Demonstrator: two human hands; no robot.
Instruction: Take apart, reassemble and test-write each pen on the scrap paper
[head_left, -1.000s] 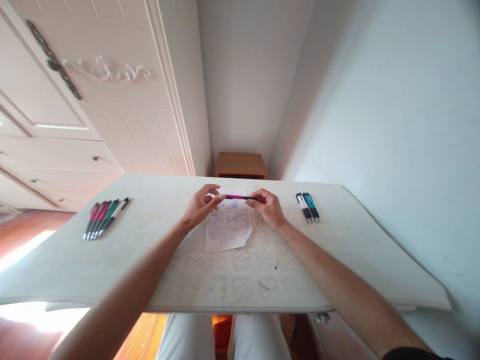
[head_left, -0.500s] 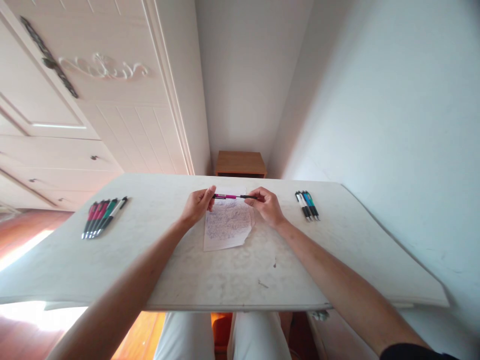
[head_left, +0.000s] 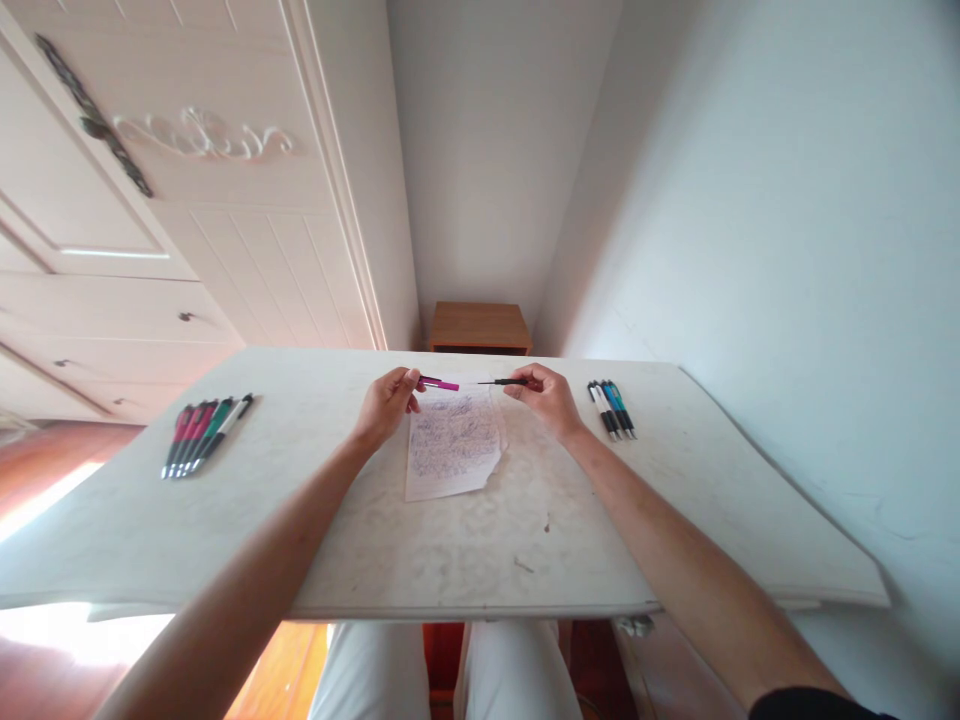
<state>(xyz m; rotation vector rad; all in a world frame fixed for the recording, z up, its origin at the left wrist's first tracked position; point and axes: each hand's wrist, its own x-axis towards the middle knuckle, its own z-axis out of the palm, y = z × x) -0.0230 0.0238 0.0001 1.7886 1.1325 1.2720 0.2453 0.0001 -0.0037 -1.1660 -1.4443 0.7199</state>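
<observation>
Over the far middle of the white table, my left hand is closed on the pink barrel half of a pen. My right hand is closed on the black half of the pen, which has a thin tip pointing left. The two halves are apart, with a small gap between them. Under them lies a torn sheet of paper covered in blue scribbles.
A row of several pens, pink, green and white, lies at the left of the table. Another group of several pens, white, blue and teal, lies at the right. A wooden cabinet stands beyond the far edge, a white wardrobe on the left.
The pen was in one piece between both hands. It has come apart: my left hand moved left with the pink half, my right hand moved right with the black half.
</observation>
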